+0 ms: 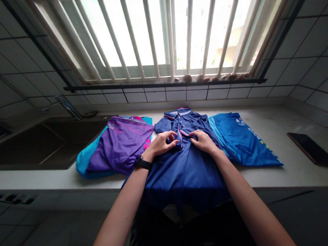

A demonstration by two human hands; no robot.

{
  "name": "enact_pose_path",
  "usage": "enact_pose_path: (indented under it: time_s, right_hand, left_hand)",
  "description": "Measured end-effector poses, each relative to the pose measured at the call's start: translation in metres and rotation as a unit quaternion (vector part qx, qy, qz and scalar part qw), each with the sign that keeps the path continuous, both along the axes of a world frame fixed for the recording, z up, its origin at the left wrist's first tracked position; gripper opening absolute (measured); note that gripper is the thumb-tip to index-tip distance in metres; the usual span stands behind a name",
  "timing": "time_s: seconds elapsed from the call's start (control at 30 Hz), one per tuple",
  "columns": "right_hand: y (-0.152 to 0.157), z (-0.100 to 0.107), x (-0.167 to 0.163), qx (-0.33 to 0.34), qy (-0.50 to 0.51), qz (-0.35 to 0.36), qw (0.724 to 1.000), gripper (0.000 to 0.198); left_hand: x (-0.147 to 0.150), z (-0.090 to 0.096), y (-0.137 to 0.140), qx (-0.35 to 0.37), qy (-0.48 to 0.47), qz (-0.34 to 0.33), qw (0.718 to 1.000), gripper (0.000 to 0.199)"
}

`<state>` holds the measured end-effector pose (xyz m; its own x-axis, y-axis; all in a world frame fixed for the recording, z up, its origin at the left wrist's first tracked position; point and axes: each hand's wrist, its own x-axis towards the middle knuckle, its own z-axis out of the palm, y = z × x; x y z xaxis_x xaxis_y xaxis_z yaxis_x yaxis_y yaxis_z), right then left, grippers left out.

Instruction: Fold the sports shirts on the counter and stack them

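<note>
A navy polo shirt [183, 173] lies front up on the counter, its buttoned collar towards the window and its lower end hanging over the front edge. Both sleeves are folded inward over the chest, so their red-and-white striped cuffs nearly meet in the middle. My left hand [163, 143], with a black watch on its wrist, pinches the sleeve edge on the left. Thumb and fingers of my right hand [205, 141] close on the other sleeve's cuff. Close by on the left lies a folded purple and turquoise garment [121, 145]; a folded blue garment [240, 141] with printing touches the right side.
The pale counter [268, 176] runs below a barred window [170, 34]. A dark sink [52, 143] with a metal faucet [69, 107] is at the left. At the right lies a phone [314, 150]. Several small round objects [187, 78] line the sill.
</note>
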<state>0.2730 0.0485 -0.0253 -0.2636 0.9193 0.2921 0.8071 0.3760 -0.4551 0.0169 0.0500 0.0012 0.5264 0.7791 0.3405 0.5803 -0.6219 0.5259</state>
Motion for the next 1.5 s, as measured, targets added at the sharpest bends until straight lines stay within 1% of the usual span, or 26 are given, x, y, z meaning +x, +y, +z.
enact_pose_path:
  time_s: [0.1, 0.17, 0.2, 0.27, 0.3, 0.37, 0.43, 0.47, 0.53, 0.6, 0.67, 0.77, 0.8, 0.9, 0.93, 0.97, 1.0, 1.03, 1.1, 1.17, 1.2, 1.3, 1.33, 1.37, 1.4, 1.5]
  right_hand:
    - [0.001, -0.001, 0.001, 0.014, 0.012, 0.001, 1.0, 0.025]
    - [0.001, -0.002, 0.001, 0.021, 0.012, -0.007, 1.0, 0.024]
    - [0.001, -0.002, 0.001, 0.022, 0.01, -0.014, 1.0, 0.024]
    - [0.002, -0.003, 0.001, 0.02, 0.005, -0.026, 0.999, 0.024]
    - [0.002, -0.003, 0.0, 0.018, 0.003, -0.03, 0.999, 0.024]
    - [0.002, -0.003, 0.0, 0.016, 0.004, -0.04, 0.999, 0.024]
    - [0.002, -0.003, -0.001, 0.014, 0.01, -0.055, 0.998, 0.023]
    - [0.002, -0.003, -0.001, 0.013, 0.013, -0.062, 0.998, 0.022]
    - [0.002, -0.003, -0.001, 0.012, 0.019, -0.066, 0.998, 0.02]
    - [0.002, -0.003, -0.001, 0.015, 0.022, -0.058, 0.998, 0.016]
    - [0.001, -0.003, -0.002, 0.016, 0.022, -0.047, 0.999, 0.012]
    - [-0.001, -0.001, -0.003, 0.014, 0.015, -0.054, 0.998, 0.01]
    - [-0.002, -0.001, -0.003, 0.013, 0.014, -0.069, 0.997, 0.011]
    - [-0.002, 0.002, -0.004, 0.017, 0.018, -0.144, 0.989, 0.015]
    - [-0.002, 0.002, -0.004, 0.021, 0.022, -0.166, 0.986, 0.017]
    - [-0.002, 0.003, -0.004, 0.024, 0.025, -0.182, 0.983, 0.017]
    - [-0.002, 0.003, -0.004, 0.026, 0.028, -0.19, 0.981, 0.018]
    - [-0.002, 0.003, -0.004, 0.026, 0.031, -0.192, 0.981, 0.017]
    - [-0.002, 0.003, -0.004, 0.022, 0.035, -0.185, 0.982, 0.017]
    - [-0.002, 0.003, -0.004, 0.014, 0.034, -0.177, 0.984, 0.016]
    - [-0.002, 0.003, -0.005, 0.009, 0.033, -0.174, 0.984, 0.015]
    - [-0.003, 0.004, -0.005, -0.005, 0.032, -0.175, 0.984, 0.015]
    - [-0.004, 0.005, -0.006, -0.008, 0.033, -0.177, 0.984, 0.015]
    - [-0.005, 0.006, -0.006, -0.01, 0.033, -0.179, 0.983, 0.015]
    - [-0.005, 0.006, -0.006, -0.011, 0.034, -0.181, 0.983, 0.014]
    - [-0.006, 0.009, -0.005, -0.013, 0.034, -0.176, 0.984, 0.018]
  left_hand:
    - [0.004, -0.001, -0.001, 0.054, 0.025, -0.008, 0.998, 0.036]
    - [0.005, -0.003, 0.0, 0.059, 0.073, -0.011, 0.996, 0.039]
    - [0.005, -0.004, 0.001, 0.053, 0.093, 0.001, 0.994, 0.037]
    - [0.005, -0.007, 0.002, 0.042, 0.105, 0.06, 0.992, 0.029]
    - [0.005, -0.007, 0.003, 0.043, 0.091, 0.099, 0.99, 0.028]
    - [0.004, -0.008, 0.005, 0.056, 0.03, 0.175, 0.983, 0.027]
    - [0.003, -0.007, 0.007, 0.069, -0.047, 0.217, 0.973, 0.025]
    - [0.002, -0.006, 0.007, 0.073, -0.073, 0.212, 0.972, 0.024]
    - [0.002, -0.004, 0.006, 0.079, -0.068, 0.139, 0.985, 0.016]
    - [0.003, -0.002, 0.003, 0.088, 0.002, 0.036, 0.995, 0.004]
    - [0.003, -0.001, -0.001, 0.09, 0.071, -0.017, 0.993, 0.009]
    - [0.004, -0.002, -0.005, 0.088, 0.103, -0.015, 0.991, 0.003]
    - [0.004, -0.002, -0.006, 0.092, 0.103, -0.015, 0.99, 0.015]
    - [0.004, -0.004, -0.005, 0.109, 0.124, -0.036, 0.986, 0.063]
    - [0.004, -0.004, -0.004, 0.11, 0.142, -0.05, 0.982, 0.073]
    - [0.004, -0.005, -0.003, 0.108, 0.163, -0.064, 0.979, 0.078]
    - [0.004, -0.006, -0.002, 0.104, 0.183, -0.075, 0.975, 0.076]
    - [0.004, -0.006, -0.001, 0.097, 0.197, -0.08, 0.972, 0.07]
    - [0.005, -0.007, 0.0, 0.084, 0.206, -0.068, 0.973, 0.045]
    - [0.005, -0.007, 0.0, 0.073, 0.196, -0.026, 0.977, 0.018]
    - [0.005, -0.007, 0.0, 0.068, 0.187, 0.006, 0.98, 0.013]
    - [0.006, -0.006, 0.0, 0.049, 0.126, 0.109, 0.985, 0.034]
    - [0.005, -0.005, 0.0, 0.044, 0.094, 0.124, 0.987, 0.042]
    - [0.005, -0.004, -0.001, 0.042, 0.066, 0.116, 0.99, 0.049]
    - [0.005, -0.003, -0.001, 0.043, 0.048, 0.085, 0.994, 0.053]
    - [0.005, 0.001, -0.003, 0.051, 0.061, -0.046, 0.996, 0.056]
